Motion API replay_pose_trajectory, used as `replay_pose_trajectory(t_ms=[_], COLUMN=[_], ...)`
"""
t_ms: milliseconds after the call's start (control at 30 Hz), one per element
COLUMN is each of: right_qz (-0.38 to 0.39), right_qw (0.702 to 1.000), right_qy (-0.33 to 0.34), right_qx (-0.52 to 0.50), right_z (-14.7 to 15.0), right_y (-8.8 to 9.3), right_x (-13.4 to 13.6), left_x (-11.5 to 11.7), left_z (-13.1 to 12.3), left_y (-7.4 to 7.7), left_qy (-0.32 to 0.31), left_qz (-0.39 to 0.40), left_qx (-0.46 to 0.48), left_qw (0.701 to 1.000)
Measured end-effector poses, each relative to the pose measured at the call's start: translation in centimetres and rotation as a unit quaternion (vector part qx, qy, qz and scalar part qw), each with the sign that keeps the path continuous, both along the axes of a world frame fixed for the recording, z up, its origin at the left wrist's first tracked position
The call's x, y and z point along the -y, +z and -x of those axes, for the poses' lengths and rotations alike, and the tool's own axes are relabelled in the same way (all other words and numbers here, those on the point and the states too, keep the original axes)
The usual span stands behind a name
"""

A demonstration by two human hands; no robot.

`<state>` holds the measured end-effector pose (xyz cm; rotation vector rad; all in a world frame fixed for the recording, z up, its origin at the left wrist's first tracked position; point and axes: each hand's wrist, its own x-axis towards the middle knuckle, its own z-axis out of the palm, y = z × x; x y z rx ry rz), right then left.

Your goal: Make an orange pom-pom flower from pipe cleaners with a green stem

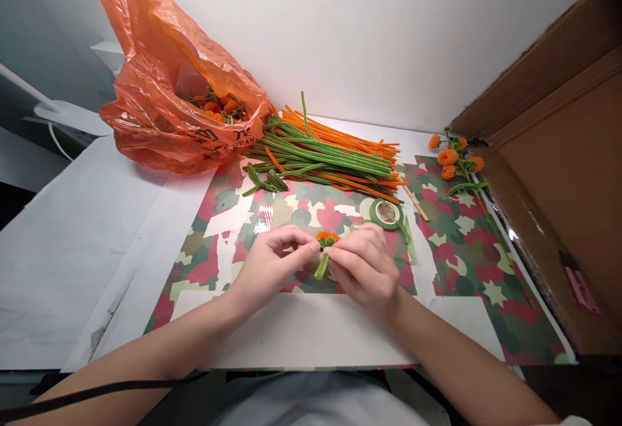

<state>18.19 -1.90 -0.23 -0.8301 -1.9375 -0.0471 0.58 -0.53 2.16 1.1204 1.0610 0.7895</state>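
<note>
A small orange pipe-cleaner flower (326,237) with a green stem (321,265) sits between my two hands over the camouflage-patterned paper (451,264). My left hand (272,259) pinches the flower from the left with curled fingers. My right hand (364,264) pinches it from the right, fingers closed round the stem top. A roll of green floral tape (386,213) lies just beyond my right hand, its loose end trailing toward the hand.
A bundle of green and orange pipe cleaners (330,154) lies at the back. An orange plastic bag (170,96) holding finished flowers stands at the back left. A made sprig of orange flowers (454,157) and a thin wooden stick (416,203) lie right, beside a cardboard box (558,186).
</note>
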Motion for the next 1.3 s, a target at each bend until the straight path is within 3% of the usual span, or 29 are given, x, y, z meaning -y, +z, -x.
replay_pose_trajectory(t_ms=[167,267,467,633,767,933,1000,1100,1200,1300], right_qz=[0.012,0.028,0.146,0.158,0.162,0.153,0.141,0.121,0.116,0.129], right_qw=[0.999,0.999,0.986,0.981,0.980,0.980,0.981,0.984,0.987,0.985], right_qy=[0.022,0.026,0.042,0.047,0.045,0.025,0.018,0.009,0.018,0.043], right_qx=[0.035,0.016,-0.075,-0.099,-0.108,-0.124,-0.129,-0.129,-0.113,-0.111], right_z=[0.3,0.4,0.8,1.0,1.2,1.2,1.1,0.9,0.9,0.9], right_y=[-0.5,-0.6,-1.0,-1.2,-1.2,-1.0,-0.9,-0.7,-0.7,-0.4], right_x=[-0.2,-0.2,0.1,0.2,0.3,0.4,0.3,0.3,0.2,0.1], left_x=[-1.0,-1.3,-0.8,-0.7,-0.8,-0.8,-0.8,-0.7,-0.6,-0.6], left_z=[0.7,0.8,0.1,0.2,0.8,1.1,0.9,0.6,0.1,-0.1], left_y=[-1.0,-1.2,-0.5,-0.5,-0.4,-0.1,-0.2,-0.6,-1.1,-1.2], left_qy=[-0.052,-0.064,-0.035,-0.052,-0.075,-0.072,-0.053,-0.034,-0.071,-0.087], left_qz=[0.127,0.123,0.025,-0.088,-0.200,-0.284,-0.249,-0.065,0.109,0.123], left_qx=[-0.017,-0.030,-0.026,-0.069,-0.151,-0.172,-0.147,-0.032,0.089,0.119], left_qw=[0.990,0.990,0.999,0.992,0.965,0.941,0.956,0.997,0.987,0.981])
